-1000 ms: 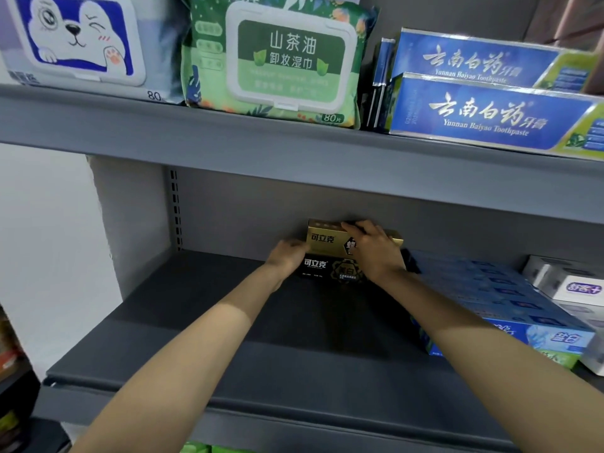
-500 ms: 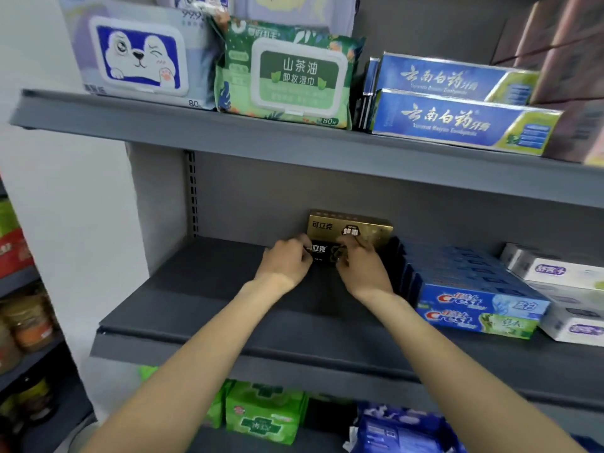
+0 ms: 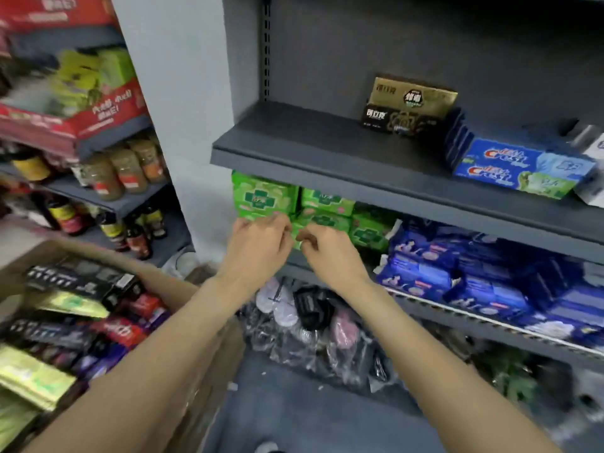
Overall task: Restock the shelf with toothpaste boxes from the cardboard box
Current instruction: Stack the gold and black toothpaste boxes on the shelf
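Observation:
A gold toothpaste box (image 3: 413, 96) stands on a black toothpaste box (image 3: 395, 120) at the back of the grey shelf (image 3: 327, 158). Both boxes stand free of my hands. My left hand (image 3: 258, 243) and my right hand (image 3: 327, 253) hang in the air below the shelf's front edge, close together, fingers loosely curled and holding nothing. The cardboard box (image 3: 183, 289) sits at the lower left, filled with several toothpaste boxes in black (image 3: 81, 282), gold-green (image 3: 29, 377) and red (image 3: 121, 328).
Blue Crest boxes (image 3: 519, 168) lie right of the stacked pair. Green packs (image 3: 264, 197) and blue packs (image 3: 457, 279) fill the shelf below. Bagged items (image 3: 310, 322) lie on the floor. Jars and bottles (image 3: 127, 171) stand on the left rack.
Both hands have let go of the black and gold boxes and pulled back down below the shelf. The view has swung down and left, and the cardboard box has come into sight.

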The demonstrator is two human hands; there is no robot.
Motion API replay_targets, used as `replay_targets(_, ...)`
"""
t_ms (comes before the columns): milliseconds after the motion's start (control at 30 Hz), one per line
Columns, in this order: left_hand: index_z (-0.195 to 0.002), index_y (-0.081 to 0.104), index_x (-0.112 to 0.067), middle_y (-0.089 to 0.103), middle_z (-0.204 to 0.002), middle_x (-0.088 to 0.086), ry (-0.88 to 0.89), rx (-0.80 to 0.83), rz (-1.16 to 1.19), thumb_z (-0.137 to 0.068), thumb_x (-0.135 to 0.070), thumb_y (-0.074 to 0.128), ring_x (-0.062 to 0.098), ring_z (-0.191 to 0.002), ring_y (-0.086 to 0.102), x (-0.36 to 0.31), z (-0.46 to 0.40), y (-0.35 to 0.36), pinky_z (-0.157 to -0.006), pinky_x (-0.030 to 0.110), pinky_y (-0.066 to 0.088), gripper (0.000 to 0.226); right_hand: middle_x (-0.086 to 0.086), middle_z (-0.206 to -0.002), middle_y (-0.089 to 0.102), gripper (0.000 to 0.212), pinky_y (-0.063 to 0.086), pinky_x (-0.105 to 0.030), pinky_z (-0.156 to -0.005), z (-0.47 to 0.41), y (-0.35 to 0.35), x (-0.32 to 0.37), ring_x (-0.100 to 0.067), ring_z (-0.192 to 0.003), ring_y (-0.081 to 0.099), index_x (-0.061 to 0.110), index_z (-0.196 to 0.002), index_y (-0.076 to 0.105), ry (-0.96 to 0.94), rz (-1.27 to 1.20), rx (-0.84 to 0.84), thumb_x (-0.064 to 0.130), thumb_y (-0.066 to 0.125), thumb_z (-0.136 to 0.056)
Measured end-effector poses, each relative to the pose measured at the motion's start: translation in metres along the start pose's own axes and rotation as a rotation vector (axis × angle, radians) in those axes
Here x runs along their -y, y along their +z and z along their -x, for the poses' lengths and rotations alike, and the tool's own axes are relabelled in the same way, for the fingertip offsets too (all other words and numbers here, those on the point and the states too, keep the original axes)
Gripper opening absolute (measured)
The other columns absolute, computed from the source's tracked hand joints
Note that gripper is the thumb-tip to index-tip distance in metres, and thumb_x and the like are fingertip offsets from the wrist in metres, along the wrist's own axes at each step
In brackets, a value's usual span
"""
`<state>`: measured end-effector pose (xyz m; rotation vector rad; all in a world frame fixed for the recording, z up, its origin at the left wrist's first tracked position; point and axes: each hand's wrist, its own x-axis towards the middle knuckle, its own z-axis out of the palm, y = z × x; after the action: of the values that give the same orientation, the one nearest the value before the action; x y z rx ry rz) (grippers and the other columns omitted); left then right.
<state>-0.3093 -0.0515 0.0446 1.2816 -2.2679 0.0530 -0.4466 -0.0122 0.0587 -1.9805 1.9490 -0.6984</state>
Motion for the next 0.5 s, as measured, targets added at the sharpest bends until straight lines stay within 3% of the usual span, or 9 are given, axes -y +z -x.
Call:
replay_targets(167,-0.086,0.062,-0.014,0.068,-0.074,0.004,-0.138,0.119,-0.07,-0.084,-0.03,0.032,0.028,-0.069,0.064,0.069,0.082,-0.021,-0.071,0.037,0.042,0.034,-0.009,-0.104,0.066,0.023,0.052,-0.039,-0.069,0.022,0.066,0.061,-0.029,-0.093,0.061,0.013,-0.106,0.063,-0.075,0.009,0.163,0.015,0.044,-0.093)
replay_targets(367,-0.094,0.059,-0.012,0.067,-0.086,0.005,-0.359,0.206,-0.108,-0.092,-0.023,0.046,0.031,-0.084,0.063,0.168,0.153,-0.042,-0.079,0.039,0.041,0.017,-0.008,-0.107,0.064,0.024,0.049,-0.037,-0.074,0.027,0.159,0.137,-0.031,-0.099,0.06,0.021,-0.102,0.063,-0.134,0.015,0.295,0.019,0.042,-0.09)
replay_targets(500,-0.101,0.057,-0.013,0.063,-0.096,0.005,-0.412,0.314,-0.153,-0.093,-0.025,0.043,0.029,-0.093,0.062,0.247,0.184,-0.055,-0.078,0.037,0.042,0.02,-0.006,-0.117,0.056,0.03,0.045,-0.034,-0.083,0.015,0.221,0.188,-0.024,-0.111,0.051,0.017,-0.119,0.058,-0.133,-0.015,0.354,0.015,0.046,-0.092)
